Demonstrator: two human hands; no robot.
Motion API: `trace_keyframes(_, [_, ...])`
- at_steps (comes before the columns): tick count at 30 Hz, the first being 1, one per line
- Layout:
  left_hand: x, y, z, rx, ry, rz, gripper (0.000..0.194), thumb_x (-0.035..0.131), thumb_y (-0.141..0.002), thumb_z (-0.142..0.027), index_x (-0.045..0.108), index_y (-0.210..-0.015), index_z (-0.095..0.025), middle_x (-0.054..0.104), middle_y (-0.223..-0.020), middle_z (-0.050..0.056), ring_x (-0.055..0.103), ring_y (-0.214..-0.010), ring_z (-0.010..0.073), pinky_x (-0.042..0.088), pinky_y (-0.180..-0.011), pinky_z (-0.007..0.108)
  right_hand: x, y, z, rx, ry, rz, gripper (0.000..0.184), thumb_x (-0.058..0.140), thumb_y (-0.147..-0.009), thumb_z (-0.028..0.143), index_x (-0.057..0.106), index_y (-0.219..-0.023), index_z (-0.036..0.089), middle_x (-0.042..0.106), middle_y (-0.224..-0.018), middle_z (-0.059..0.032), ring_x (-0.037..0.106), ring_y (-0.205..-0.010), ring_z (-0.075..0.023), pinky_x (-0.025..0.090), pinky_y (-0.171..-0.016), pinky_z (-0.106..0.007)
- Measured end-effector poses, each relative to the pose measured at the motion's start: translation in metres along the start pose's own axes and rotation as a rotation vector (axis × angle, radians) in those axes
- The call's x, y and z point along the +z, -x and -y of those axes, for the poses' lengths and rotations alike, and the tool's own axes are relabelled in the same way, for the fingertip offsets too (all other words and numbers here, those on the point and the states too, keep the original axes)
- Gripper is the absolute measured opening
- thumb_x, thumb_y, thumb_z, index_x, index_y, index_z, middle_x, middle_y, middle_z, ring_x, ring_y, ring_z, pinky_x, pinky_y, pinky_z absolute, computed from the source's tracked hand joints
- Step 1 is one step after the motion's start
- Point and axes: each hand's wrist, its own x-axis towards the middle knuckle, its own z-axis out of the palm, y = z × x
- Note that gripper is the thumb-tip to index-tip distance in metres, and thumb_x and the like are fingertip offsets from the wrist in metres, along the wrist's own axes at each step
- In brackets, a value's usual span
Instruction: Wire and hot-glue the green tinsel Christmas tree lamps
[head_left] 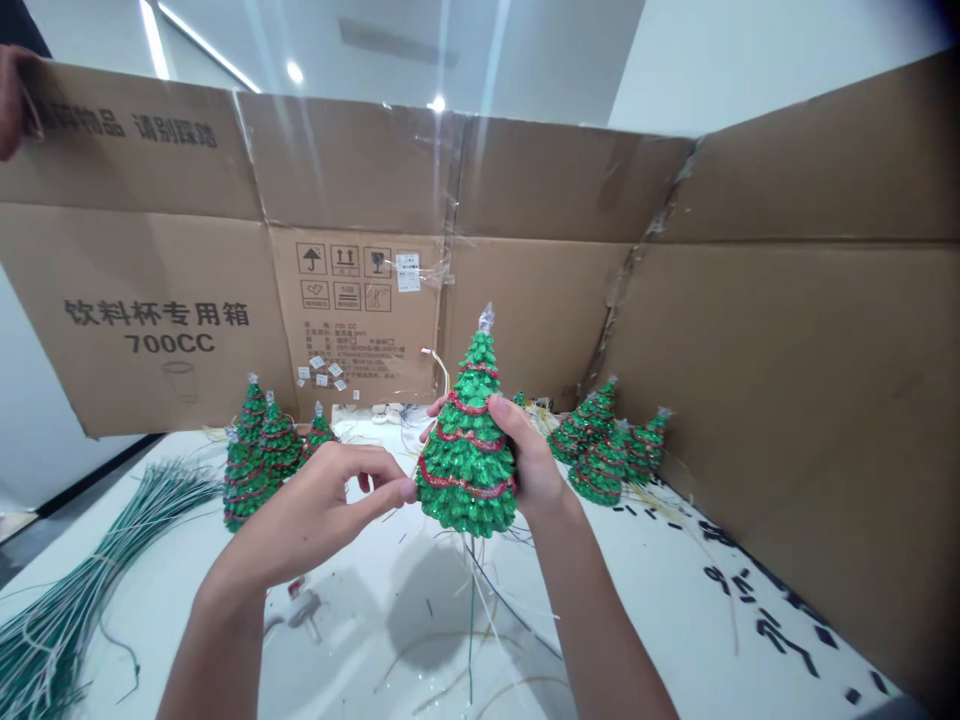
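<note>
A small green Christmas tree (466, 455) with red glitter garlands and a clear tip stands upright in the grip of my right hand (532, 455), the thumb on its front and fingers behind. Thin wires trail from its underside. A white wire with a small connector (427, 351) sticks out past its upper left side. My left hand (330, 510) is closed in a pinch, thumb and index fingertips meeting at the tree's lower left edge. Whatever lies between those fingertips is too small to make out.
More trees stand at left (247, 465) and right (598, 465). A bundle of green wires (112, 570) lies on the white table (360, 670), near a plug (304, 608). Black pieces (772, 630) litter the right side. Cardboard (540, 300) walls the back; another person's hand (11, 100) touches it.
</note>
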Motion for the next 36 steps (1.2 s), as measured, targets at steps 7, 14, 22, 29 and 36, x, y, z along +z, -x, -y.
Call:
trace_keyframes(7, [-0.006, 0.005, 0.007, -0.035, 0.061, -0.064, 0.026, 0.072, -0.098, -0.042, 0.081, -0.081, -0.027, 0.078, -0.078, -0.002, 0.067, -0.074, 0.0128, 0.050, -0.069, 0.021, 0.011, -0.005, -0.002, -0.012, 0.037, -0.017, 0.042, 0.082, -0.086, 0.063, 0.083, -0.105, 0.025, 0.086, -0.102, -0.0086, 0.080, -0.104, -0.0327, 0.064, -0.092, -0.047])
trace_keyframes(14, [-0.015, 0.012, 0.009, -0.052, 0.201, -0.181, 0.020, 0.080, -0.093, -0.046, 0.084, -0.091, -0.026, 0.081, -0.081, 0.003, 0.075, -0.073, 0.0143, 0.057, -0.067, 0.019, 0.017, -0.011, -0.006, 0.021, -0.005, -0.037, 0.045, 0.077, -0.091, 0.064, 0.084, -0.110, 0.024, 0.086, -0.107, -0.0097, 0.081, -0.102, -0.0315, 0.065, -0.091, -0.047])
trace_keyframes(22, [-0.001, 0.005, -0.013, 0.021, 0.583, -0.502, 0.024, 0.092, -0.085, -0.042, 0.081, -0.089, -0.022, 0.079, -0.076, 0.002, 0.074, -0.068, 0.0117, 0.060, -0.065, 0.014, 0.020, -0.008, 0.001, 0.017, -0.026, -0.172, 0.052, 0.080, -0.086, 0.066, 0.081, -0.118, 0.025, 0.087, -0.103, -0.0112, 0.081, -0.096, -0.0328, 0.066, -0.088, -0.052])
trace_keyframes(29, [0.016, -0.003, -0.025, 0.056, 0.632, -0.501, 0.021, 0.092, -0.087, -0.038, 0.080, -0.092, -0.022, 0.081, -0.083, 0.001, 0.077, -0.075, 0.0104, 0.062, -0.071, 0.013, 0.024, -0.007, 0.003, 0.049, -0.050, -0.273, 0.058, 0.082, -0.082, 0.067, 0.079, -0.123, 0.026, 0.087, -0.104, -0.0111, 0.081, -0.103, -0.0361, 0.066, -0.093, -0.056])
trace_keyframes(36, [0.022, -0.002, -0.027, 0.124, 0.508, -0.512, 0.018, 0.091, -0.089, -0.035, 0.080, -0.097, -0.023, 0.082, -0.094, 0.000, 0.078, -0.086, 0.0121, 0.064, -0.078, 0.016, 0.024, -0.009, -0.001, -0.012, -0.063, -0.293, 0.049, 0.083, -0.086, 0.061, 0.080, -0.120, 0.026, 0.086, -0.106, -0.0097, 0.079, -0.111, -0.0345, 0.064, -0.098, -0.053])
